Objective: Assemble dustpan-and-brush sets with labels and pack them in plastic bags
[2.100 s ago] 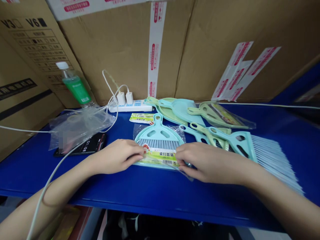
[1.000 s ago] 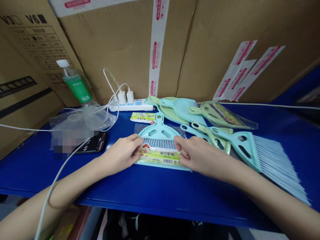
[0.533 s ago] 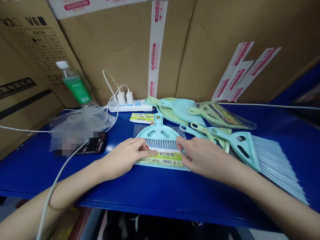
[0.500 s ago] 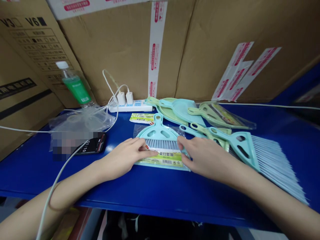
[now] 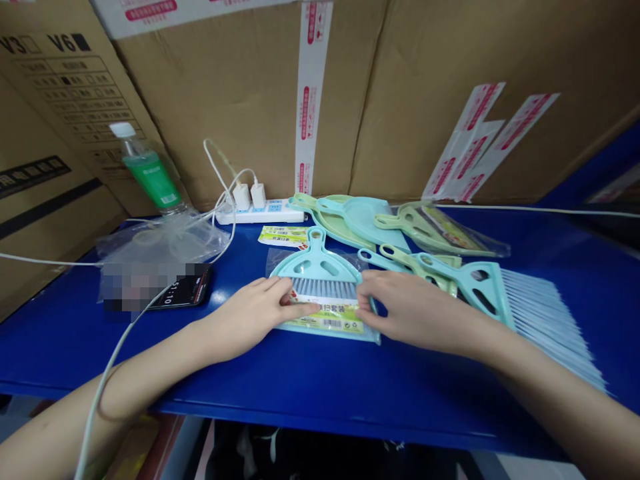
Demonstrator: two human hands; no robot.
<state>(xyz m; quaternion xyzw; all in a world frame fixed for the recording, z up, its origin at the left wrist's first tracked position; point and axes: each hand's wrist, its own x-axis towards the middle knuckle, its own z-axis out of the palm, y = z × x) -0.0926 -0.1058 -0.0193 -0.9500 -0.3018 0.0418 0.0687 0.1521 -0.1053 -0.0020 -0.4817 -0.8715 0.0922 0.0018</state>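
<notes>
A light blue dustpan (image 5: 320,257) lies on the blue table with a matching brush (image 5: 324,287) nested in it, both inside a clear plastic bag. A yellow-green label card (image 5: 333,320) sits across the lower part of the set. My left hand (image 5: 257,313) grips the left edge, its fingers curled and its thumb laid flat over the card. At the right edge, my right hand (image 5: 395,308) is closed with thumb and fingers pinching the bag's side; the fingertips are partly hidden.
Loose brushes (image 5: 480,287) lie just right of the set, with stacked dustpans (image 5: 370,217) and a bagged green dustpan (image 5: 440,230) behind. A power strip (image 5: 270,212), label card (image 5: 284,235), bottle (image 5: 153,177), phone (image 5: 185,290) and white cable (image 5: 107,380) are leftward. Cardboard boxes (image 5: 240,87) stand behind.
My right hand has shifted slightly left, its thumb and fingers closing nearer together on the bag's right edge. My left hand has stayed almost still.
</notes>
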